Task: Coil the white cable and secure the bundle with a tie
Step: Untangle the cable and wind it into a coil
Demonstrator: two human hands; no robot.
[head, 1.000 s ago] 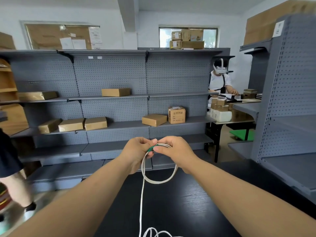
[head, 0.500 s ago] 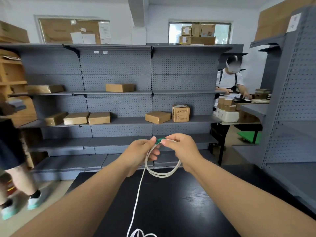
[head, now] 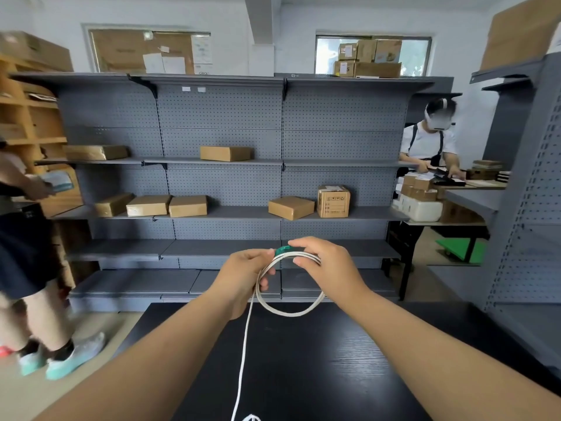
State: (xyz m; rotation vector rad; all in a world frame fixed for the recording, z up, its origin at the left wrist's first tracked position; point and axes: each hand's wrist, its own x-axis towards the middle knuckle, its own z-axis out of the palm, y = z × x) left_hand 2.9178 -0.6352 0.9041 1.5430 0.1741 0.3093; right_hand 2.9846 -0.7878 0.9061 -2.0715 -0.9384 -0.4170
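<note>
Loops of white cable (head: 288, 312) hang between and below both hands, held above the table (head: 334, 360) so the slack tail can feed up. The left hand (head: 243, 278) curls round the loops, gathering them. The right hand (head: 328, 265) pinches their top beside a green piece (head: 282, 250) (possibly the tie). Coiling judged unfinished.

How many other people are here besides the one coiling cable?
2: the left person, partly cut off at the frame edge; the far person, at the right-hand table. Others may be hidden.

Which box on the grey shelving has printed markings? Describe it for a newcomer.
Start at the grey pegboard shelving. On its shelf holding five boxes, take the rightmost: the printed carton, beside a flat box. It alone stands tall and bears black symbols.
</note>
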